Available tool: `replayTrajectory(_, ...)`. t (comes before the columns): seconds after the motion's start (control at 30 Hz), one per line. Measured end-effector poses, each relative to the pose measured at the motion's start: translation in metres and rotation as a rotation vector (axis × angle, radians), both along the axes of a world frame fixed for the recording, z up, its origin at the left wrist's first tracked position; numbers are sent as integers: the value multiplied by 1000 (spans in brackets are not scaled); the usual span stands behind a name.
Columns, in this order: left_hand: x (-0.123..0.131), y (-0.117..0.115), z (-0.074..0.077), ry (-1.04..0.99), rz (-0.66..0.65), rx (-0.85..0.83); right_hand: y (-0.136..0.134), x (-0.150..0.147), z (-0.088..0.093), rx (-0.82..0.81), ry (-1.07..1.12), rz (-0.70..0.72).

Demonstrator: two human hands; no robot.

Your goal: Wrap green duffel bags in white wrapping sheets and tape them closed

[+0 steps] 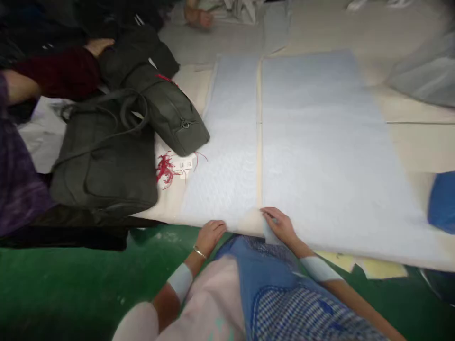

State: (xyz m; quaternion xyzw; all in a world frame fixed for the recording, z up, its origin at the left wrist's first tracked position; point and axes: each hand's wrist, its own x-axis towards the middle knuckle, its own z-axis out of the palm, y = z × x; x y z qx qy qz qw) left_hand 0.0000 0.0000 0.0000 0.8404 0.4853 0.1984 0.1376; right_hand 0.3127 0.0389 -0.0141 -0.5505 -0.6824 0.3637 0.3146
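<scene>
Two pale blue foam sheets lie side by side on a cream table (pixel 412 147): a narrow left sheet (pixel 227 147) and a wide right sheet (pixel 327 142). My left hand (pixel 210 235) is curled at the near edge of the left sheet, fingers bent onto it. My right hand (pixel 279 223) pinches the near left corner of the right sheet between thumb and fingers. Both wrists wear pale bands, and the left one has a thin bracelet.
Dark grey bags (pixel 106 156) with red tassels and a tag (pixel 167 168) are piled at the table's left. Another person's dark red sleeve (pixel 57 71) reaches in at far left; a further hand (pixel 199 18) shows at the top. Green floor (pixel 71 284) lies below. A blue object (pixel 442 201) sits at right.
</scene>
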Motion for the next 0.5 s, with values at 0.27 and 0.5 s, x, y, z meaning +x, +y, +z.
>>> replayTrajectory(0.27, 1, 4, 12, -166, 163, -84, -1, -16, 25, -135, 156, -55)
replayTrajectory(0.5, 29, 7, 35, -218, 46, -54, -10, -60, 47, -1042, 593, -54)
